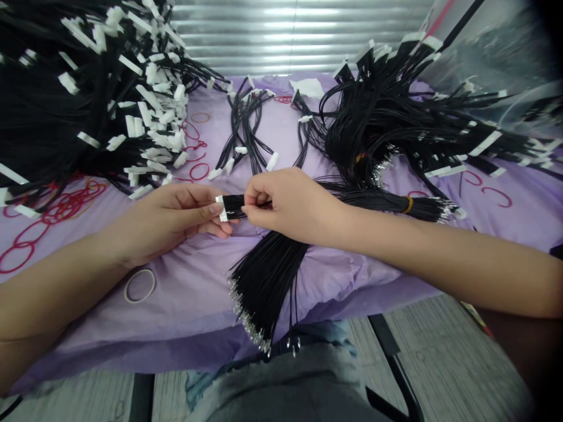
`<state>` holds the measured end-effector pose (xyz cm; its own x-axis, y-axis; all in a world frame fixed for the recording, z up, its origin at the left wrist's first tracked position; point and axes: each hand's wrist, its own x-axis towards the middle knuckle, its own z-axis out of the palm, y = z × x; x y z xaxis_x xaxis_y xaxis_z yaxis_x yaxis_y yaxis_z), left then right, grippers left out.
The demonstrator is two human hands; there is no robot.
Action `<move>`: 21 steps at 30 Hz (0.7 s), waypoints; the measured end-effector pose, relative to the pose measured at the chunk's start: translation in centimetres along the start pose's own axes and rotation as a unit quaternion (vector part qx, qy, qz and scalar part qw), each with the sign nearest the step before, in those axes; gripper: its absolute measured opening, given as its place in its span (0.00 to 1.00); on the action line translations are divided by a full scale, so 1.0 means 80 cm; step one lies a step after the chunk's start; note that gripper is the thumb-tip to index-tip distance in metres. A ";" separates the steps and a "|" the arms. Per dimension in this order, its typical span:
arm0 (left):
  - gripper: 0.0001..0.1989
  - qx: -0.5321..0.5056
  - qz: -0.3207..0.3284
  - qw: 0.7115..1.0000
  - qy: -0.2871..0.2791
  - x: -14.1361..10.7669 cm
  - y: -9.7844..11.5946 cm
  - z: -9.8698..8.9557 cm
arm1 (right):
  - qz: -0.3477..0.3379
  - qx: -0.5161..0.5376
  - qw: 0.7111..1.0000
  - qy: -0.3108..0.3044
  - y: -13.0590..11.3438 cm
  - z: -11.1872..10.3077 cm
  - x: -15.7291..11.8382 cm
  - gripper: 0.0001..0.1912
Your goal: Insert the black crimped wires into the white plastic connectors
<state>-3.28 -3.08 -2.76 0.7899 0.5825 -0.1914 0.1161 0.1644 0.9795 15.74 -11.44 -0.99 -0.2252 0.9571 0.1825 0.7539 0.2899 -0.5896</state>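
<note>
Near the middle of the purple-covered table, my left hand (176, 218) pinches a white connector (223, 208) between thumb and fingers. Black wires (234, 207) run from this connector to the right, into my right hand (281, 202), whose thumb and fingers are closed on them. Under my right hand a fan of loose black wires (270, 281) with silver metal tips spreads toward the table's front edge. Right of that hand, a wire bundle (378, 201) bound with a yellow band (409, 204) lies partly behind my forearm.
A large pile of black cables (48, 111) with white connectors fills the left, another cable pile (365, 129) the right. Several short cables (248, 123) lie behind my hands. Red rubber bands (73, 202) and a pale band (139, 286) rest on the purple cover (176, 316).
</note>
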 end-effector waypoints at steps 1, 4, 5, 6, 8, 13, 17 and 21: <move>0.07 -0.001 -0.001 1.000 0.001 0.000 -0.001 -0.001 | 0.001 -0.001 1.000 0.001 0.000 0.001 0.000 0.08; 0.07 -0.005 -0.007 1.000 0.002 0.001 -0.002 -0.002 | 0.005 -0.015 1.000 -0.006 0.000 0.002 0.002 0.09; 0.06 -0.006 -0.011 1.000 0.002 0.002 -0.002 -0.002 | 0.004 -0.018 1.000 -0.011 0.000 0.002 0.002 0.09; 0.06 -0.005 -0.015 1.000 0.004 0.002 -0.003 -0.002 | 0.003 -0.020 1.000 -0.018 0.000 0.002 0.003 0.09; 0.06 -0.001 -0.021 1.000 0.008 0.004 -0.003 -0.002 | 0.002 -0.025 0.999 -0.030 0.000 0.000 0.003 0.09; 0.04 0.005 -0.032 0.999 0.012 0.003 0.000 0.001 | 0.004 -0.043 0.998 -0.036 -0.003 -0.002 0.002 0.09; 0.03 -0.007 -0.034 0.999 0.014 0.002 0.002 0.001 | -0.004 -0.065 0.998 -0.015 -0.004 0.000 0.000 0.07; 0.04 -0.016 -0.024 1.000 0.008 0.002 0.000 0.001 | -0.001 -0.079 0.997 -0.005 -0.005 0.003 0.001 0.07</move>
<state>-3.13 -3.03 -2.75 0.7737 0.5863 -0.2400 0.1347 0.2179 0.9666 15.29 -11.52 -0.94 -0.2318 0.9567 0.1757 0.8406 0.2880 -0.4587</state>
